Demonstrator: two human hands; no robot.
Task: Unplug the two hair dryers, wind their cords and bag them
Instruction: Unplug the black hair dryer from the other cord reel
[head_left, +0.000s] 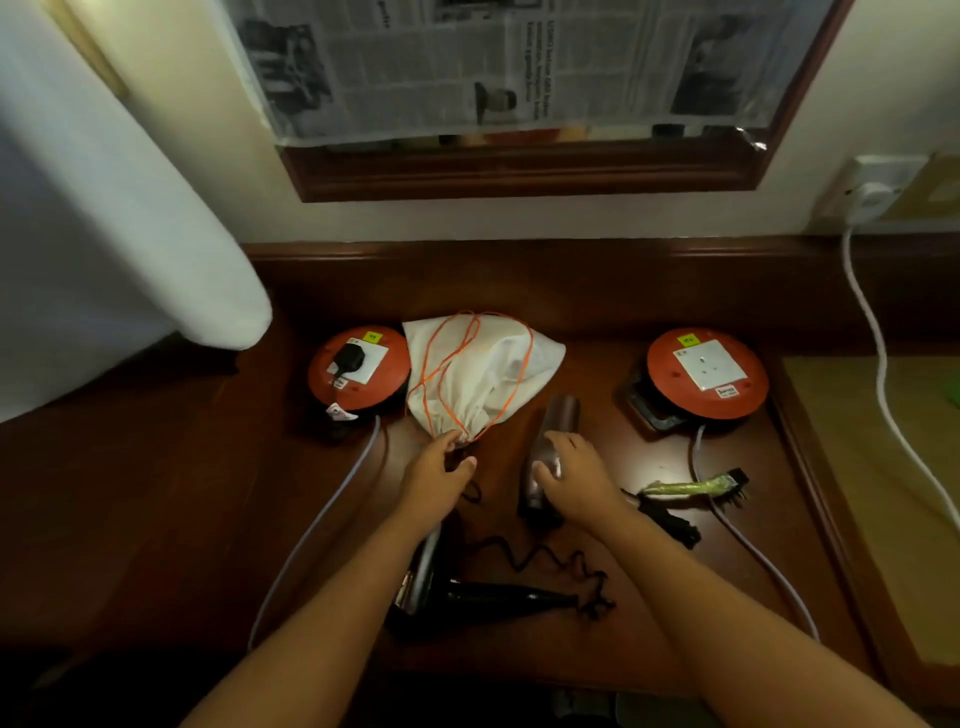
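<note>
On the dark wooden tabletop (597, 312) lie 2 hair dryers. The left hand (439, 480) pinches the gathered neck of a white drawstring bag (483, 374) with orange cords, which lies flat between 2 orange cable reels. The right hand (574, 480) closes around the barrel of the brownish hair dryer (558, 415), which rests on the tabletop just right of the bag. The black hair dryer (493, 597) lies nearer the person, partly under the left forearm, its curly cord (545, 561) loose beside it. A black plug (347, 357) sits in the socket of the left reel (358, 371); the right reel (707, 373) shows a bare socket (no plug in it). A green-wrapped item (691, 487) lies near the right wrist, and what it is cannot be told.
</note>
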